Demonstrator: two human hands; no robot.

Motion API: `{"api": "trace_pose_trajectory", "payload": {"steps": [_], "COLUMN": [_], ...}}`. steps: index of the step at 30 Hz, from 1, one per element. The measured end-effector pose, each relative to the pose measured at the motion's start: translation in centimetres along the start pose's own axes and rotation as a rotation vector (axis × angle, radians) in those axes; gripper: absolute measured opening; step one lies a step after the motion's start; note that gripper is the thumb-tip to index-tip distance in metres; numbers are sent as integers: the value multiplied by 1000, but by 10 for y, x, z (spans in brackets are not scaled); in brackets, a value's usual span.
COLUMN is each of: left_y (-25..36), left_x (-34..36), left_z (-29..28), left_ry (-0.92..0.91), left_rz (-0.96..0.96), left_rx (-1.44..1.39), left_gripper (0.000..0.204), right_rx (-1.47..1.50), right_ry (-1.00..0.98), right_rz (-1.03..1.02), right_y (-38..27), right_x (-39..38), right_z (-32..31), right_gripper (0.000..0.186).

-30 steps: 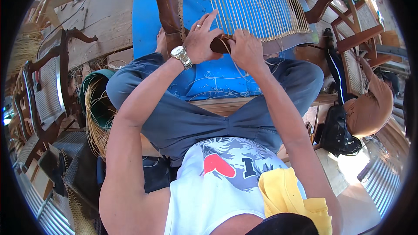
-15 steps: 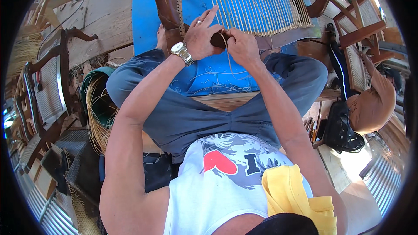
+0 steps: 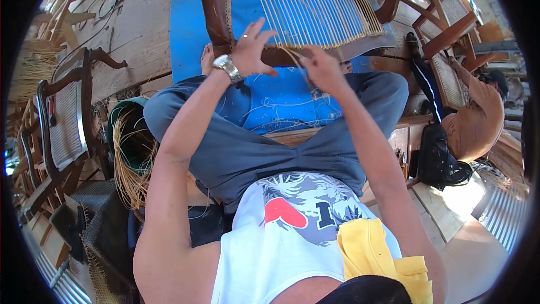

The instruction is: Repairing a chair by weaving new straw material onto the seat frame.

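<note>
A dark wooden chair frame [image 3: 212, 8] stands before me, strung with parallel pale cane strands [image 3: 315, 14]. My left hand [image 3: 252, 53], with a watch [image 3: 226, 66] on its wrist, is spread beside the frame's near corner, its palm over the near rail and nothing in its fingers. To its right, my right hand [image 3: 323, 70] pinches a loose cane strand [image 3: 292, 55] that rises from the near rail [image 3: 277, 56]. The strand's free end hangs below that hand, partly hidden and blurred.
A blue sheet [image 3: 188, 22] with cane scraps lies under the frame. At left stand a green bucket [image 3: 115, 118] of cane and another caned chair [image 3: 64, 110]. On the right, another person [image 3: 478, 121] sits near a black bag [image 3: 439, 160] and a wooden frame [image 3: 450, 34].
My left hand has moved left, away from the right hand, and its fingers have spread. The right hand has shifted slightly right and down with the strand. The view has moved a little.
</note>
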State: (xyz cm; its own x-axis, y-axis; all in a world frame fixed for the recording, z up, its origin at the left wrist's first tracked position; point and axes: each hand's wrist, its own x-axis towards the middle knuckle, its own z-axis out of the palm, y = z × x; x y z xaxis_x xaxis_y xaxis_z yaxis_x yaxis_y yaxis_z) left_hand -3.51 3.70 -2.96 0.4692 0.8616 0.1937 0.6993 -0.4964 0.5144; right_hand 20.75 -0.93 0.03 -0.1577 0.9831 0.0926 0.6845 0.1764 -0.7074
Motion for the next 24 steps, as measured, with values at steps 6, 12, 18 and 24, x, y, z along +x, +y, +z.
{"api": "trace_pose_trajectory", "payload": {"steps": [6,12,18,24], "left_y": [-16,5,35,-5], "left_x": [-11,-1,19,66], "left_z": [-57,-50,-54,-51], "left_ry": [-122,-254,-307,-293], "left_rz": [-65,-112,-39,-186], "left_rx": [-208,-257,-385,-865], "left_gripper": [115,106,78,43], "right_rx": [-175,-513,-581,-543], "right_ry": [-255,176,219,301], "right_rz": [216,494,500,784], "right_y": [2,33,40,112], "right_x": [-65,-140,-205,-324], "right_z": [-222,-336,-270,-233], "right_gripper": [21,23,23,16]}}
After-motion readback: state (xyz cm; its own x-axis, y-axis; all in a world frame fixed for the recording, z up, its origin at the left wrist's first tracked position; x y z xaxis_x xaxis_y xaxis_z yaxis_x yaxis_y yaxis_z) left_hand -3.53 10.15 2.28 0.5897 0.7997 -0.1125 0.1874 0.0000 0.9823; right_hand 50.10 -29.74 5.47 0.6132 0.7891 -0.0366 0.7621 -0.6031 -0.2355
